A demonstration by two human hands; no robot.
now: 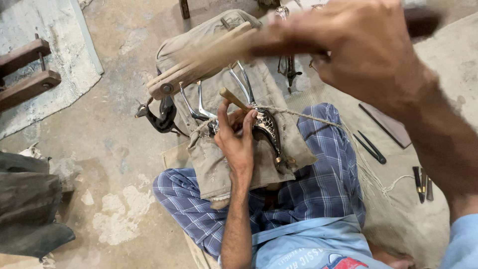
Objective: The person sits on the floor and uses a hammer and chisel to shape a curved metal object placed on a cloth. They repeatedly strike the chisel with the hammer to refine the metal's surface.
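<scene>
Left hand (238,142) grips wooden-handled punch (234,98) against metal deer figure (266,127) on cloth-covered lap. Right hand (368,47), raised and blurred, is closed around wooden mallet (199,62) above.

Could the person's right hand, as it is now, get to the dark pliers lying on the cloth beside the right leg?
Probably yes. The right hand is raised and gripping a blurred wooden mallet, so it is occupied, but nothing lies between it and the pliers, which sit uncovered on the cloth.
</scene>
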